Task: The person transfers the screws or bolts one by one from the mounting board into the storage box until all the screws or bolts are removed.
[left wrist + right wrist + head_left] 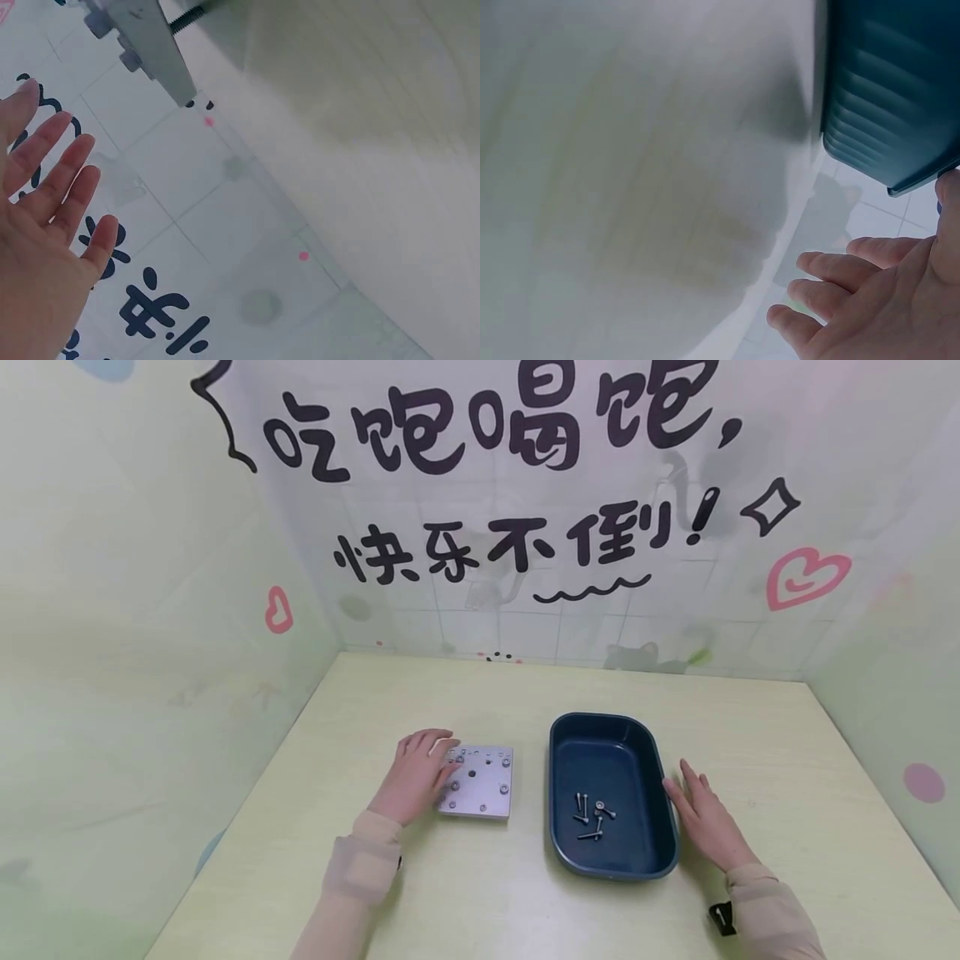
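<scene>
A square silver metal plate [483, 785] with bolt heads and holes lies on the table, left of the middle. My left hand [417, 777] is at its left side, fingers spread and slightly bent, overlapping the plate's edge in the head view. The left wrist view shows these fingers [56, 187] apart from the plate [146, 41], whose threaded screw [187, 20] sticks out underneath. A dark blue tray [615, 866] stands to the right, holding several loose screws [598, 810]. Beside its right wall is my right hand [708, 818], fingers extended, the thumb at the rim [922, 180]; contact is unclear.
The pale wooden table [525, 902] meets a back wall sheet [480, 627] printed with large black writing. Printed side sheets [150, 693] close off the left and right. A black strap piece [722, 918] is on the right wrist.
</scene>
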The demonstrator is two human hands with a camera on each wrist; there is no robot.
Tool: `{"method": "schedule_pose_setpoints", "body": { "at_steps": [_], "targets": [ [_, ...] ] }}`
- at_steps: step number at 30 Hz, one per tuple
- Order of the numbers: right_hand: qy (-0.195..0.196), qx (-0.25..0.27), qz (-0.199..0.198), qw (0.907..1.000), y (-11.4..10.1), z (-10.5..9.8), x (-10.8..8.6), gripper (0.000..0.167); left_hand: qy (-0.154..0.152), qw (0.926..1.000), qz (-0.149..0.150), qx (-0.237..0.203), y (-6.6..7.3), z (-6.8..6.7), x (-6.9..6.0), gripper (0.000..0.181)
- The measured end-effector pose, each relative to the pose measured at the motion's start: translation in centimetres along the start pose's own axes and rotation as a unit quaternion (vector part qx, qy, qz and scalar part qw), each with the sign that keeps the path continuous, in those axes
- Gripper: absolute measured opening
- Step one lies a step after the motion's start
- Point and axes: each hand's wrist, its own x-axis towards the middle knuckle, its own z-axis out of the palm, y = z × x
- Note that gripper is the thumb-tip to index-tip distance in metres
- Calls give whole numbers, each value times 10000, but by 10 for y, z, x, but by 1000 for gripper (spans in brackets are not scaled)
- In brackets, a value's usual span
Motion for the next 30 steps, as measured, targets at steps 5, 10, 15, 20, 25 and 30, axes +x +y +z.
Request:
{"method": "schedule_pose_setpoints", "body": {
  "at_steps": [5, 10, 15, 20, 25, 30],
  "targets": [
    [3, 17, -1, 10000, 0, 0, 0, 75, 129, 9999, -56, -33, -13, -2, -13, 30],
    [-10, 32, 25, 10000, 0, -1, 0, 75, 211, 9997, -41, -78, -19, 1, -23, 26],
    [-6, 6, 54, 10000, 0, -1, 0, 75, 234, 9996, 5, -187, -16, 3, -34, 25],
    [-3, -20, 72, 10000, -1, -1, -1, 75, 266, 9989, -60, -381, -10, 7, -43, 25],
    [-38, 3, 98, 9999, -2, -2, -1, 76, 264, 9983, -129, -499, -6, 11, -46, 25],
    [-31, 17, 78, 10000, -2, -1, -1, 76, 226, 9984, -64, -507, -1, 12, -46, 27]
  ]
}}
